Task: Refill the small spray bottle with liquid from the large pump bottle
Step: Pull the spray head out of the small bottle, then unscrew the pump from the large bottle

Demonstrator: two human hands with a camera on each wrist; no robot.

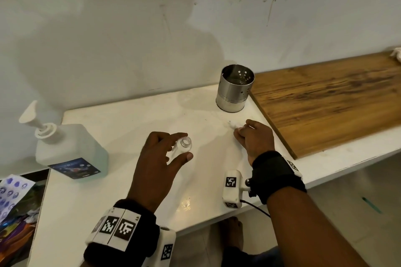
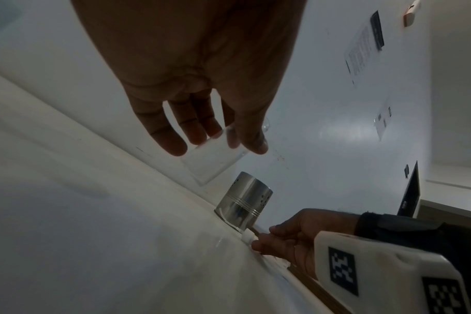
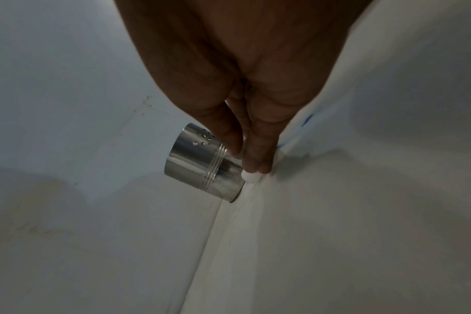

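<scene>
Small spray bottle (image 1: pixel 181 147): clear, cap off, neck open. Held in the left hand (image 1: pixel 156 158) above the middle of the white desk (image 1: pixel 121 119), tilted, mouth pointing up toward the wall. Left fingers (image 1: pixel 173 136) and thumb wrap loosely round the body; the left wrist view shows the clear base (image 2: pixel 213 161) sticking out past the fingertips.

Right hand (image 1: pixel 255 136) is down on the desk near its right edge, fingers closed round a small white part (image 2: pixel 249 239), probably the spray head. Its tip touches the desk surface; also seen in the right wrist view (image 3: pixel 250 176).

Large pump bottle (image 1: pixel 71 149) stands upright at the desk's left edge, well apart from both hands, white pump on top, blue label on the front.

Perforated steel cup (image 1: pixel 235 91) at the back right corner, against the wall. Wooden board (image 1: pixel 325 97) butts against the desk's right edge.
</scene>
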